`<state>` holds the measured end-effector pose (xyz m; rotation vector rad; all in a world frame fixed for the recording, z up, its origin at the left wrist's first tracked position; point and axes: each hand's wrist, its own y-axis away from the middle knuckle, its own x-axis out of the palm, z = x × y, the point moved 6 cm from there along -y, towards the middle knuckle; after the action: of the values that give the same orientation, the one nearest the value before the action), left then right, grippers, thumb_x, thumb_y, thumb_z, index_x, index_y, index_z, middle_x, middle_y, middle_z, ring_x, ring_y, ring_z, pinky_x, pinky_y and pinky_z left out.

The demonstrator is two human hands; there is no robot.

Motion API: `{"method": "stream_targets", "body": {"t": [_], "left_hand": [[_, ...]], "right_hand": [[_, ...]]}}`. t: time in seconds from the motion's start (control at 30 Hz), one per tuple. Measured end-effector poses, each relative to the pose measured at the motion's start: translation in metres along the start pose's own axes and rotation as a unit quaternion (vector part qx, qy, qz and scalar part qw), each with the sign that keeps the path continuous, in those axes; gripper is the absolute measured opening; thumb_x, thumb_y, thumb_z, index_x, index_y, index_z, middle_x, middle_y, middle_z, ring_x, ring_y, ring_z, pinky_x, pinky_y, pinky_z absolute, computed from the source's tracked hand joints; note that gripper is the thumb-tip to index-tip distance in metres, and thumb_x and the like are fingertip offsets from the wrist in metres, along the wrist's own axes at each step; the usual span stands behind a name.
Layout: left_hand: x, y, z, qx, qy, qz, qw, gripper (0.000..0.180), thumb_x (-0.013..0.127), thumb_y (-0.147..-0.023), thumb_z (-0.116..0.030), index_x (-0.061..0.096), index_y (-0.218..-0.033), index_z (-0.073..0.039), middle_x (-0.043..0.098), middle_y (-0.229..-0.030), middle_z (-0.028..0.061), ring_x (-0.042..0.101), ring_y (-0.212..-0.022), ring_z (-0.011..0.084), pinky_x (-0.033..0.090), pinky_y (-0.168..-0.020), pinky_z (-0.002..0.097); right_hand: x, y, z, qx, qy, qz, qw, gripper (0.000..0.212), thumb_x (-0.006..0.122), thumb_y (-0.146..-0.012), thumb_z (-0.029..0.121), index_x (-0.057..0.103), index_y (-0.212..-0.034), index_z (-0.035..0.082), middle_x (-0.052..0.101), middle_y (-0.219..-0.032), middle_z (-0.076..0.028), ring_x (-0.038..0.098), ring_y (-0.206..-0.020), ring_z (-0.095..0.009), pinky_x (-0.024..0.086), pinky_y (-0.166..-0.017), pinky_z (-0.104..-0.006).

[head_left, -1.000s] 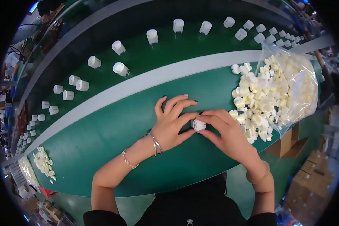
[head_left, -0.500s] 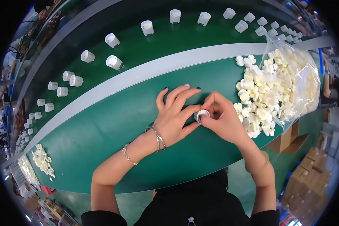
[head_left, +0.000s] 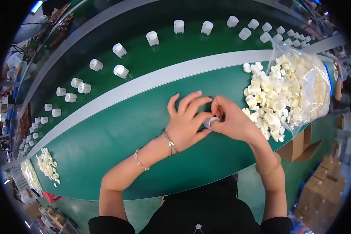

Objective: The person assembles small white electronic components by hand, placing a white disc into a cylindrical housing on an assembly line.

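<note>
A small white cup [head_left: 211, 123] is held between my two hands above the green table, tilted with its rim toward my right hand. My left hand [head_left: 188, 121] grips its left side between thumb and index finger, the other fingers spread. My right hand [head_left: 234, 121] is closed at the cup's rim, with the thumb at the opening and the other fingers curled. What the right fingertips may hold inside the cup is hidden. Right of that hand lies a heap of pale cream, soft-looking pieces [head_left: 270, 97], spilling from a clear plastic bag [head_left: 316, 93].
Past a grey rail [head_left: 171, 69], a dark green conveyor belt [head_left: 191, 45] carries several white cups [head_left: 152, 38]. A smaller pile of cream pieces [head_left: 46, 165] lies at the table's left end by another bag [head_left: 30, 175]. An open cardboard box [head_left: 300, 147] stands below the right edge.
The cup has tipped further over toward my right hand. Both hands have shifted slightly right in the picture, and the whole view has moved a little.
</note>
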<state>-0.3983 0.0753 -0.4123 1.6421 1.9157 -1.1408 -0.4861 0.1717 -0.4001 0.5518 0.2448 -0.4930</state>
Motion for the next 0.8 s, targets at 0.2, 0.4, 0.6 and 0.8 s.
{"method": "stream_targets", "body": {"t": [0.2,0.4,0.6,0.8], "left_hand": [[0.003,-0.002,-0.017,0.048,-0.051,-0.044,0.997,0.041,0.078,-0.065,-0.023,0.061,-0.101,-0.017,0.051,-0.127,0.0021,0.039,-0.128,0.0252,0.014,-0.104,0.0561],[-0.009,-0.02,-0.004,0.061,0.032,0.07,0.995,0.039,0.077,-0.064,-0.023,0.064,-0.1,-0.02,0.048,-0.131,0.0045,0.038,-0.129,0.0281,0.014,-0.106,0.055],[-0.058,-0.04,0.029,0.026,0.008,-0.06,0.998,0.043,0.078,-0.06,-0.019,0.071,-0.102,-0.022,0.044,-0.137,0.0085,0.033,-0.131,0.033,0.021,-0.107,0.0438],[-0.083,-0.039,-0.002,0.047,0.038,-0.08,0.995,0.036,0.079,-0.064,-0.023,0.07,-0.099,-0.019,0.047,-0.135,0.0079,0.033,-0.13,0.0319,0.019,-0.105,0.0459]], "right_hand": [[-0.005,0.007,-0.011,0.022,-0.008,0.011,1.0,0.019,0.06,-0.075,0.003,0.042,-0.082,0.005,0.041,-0.072,0.0,0.041,-0.065,-0.009,0.037,-0.055,-0.025],[-0.026,0.036,0.001,-0.002,-0.018,0.165,0.986,0.044,0.058,-0.084,0.001,0.045,-0.125,0.006,0.058,-0.091,-0.004,0.054,-0.069,-0.01,0.047,-0.056,-0.0241],[-0.095,0.061,0.003,-0.143,0.346,-0.219,0.901,0.031,0.065,-0.078,0.0,0.062,-0.108,0.004,0.057,-0.098,-0.01,0.057,-0.083,-0.024,0.048,-0.072,-0.0333],[-0.091,0.055,-0.016,-0.158,0.371,-0.257,0.878,0.022,0.068,-0.074,-0.002,0.064,-0.095,0.003,0.055,-0.097,-0.01,0.053,-0.092,-0.029,0.046,-0.079,-0.0365]]}}
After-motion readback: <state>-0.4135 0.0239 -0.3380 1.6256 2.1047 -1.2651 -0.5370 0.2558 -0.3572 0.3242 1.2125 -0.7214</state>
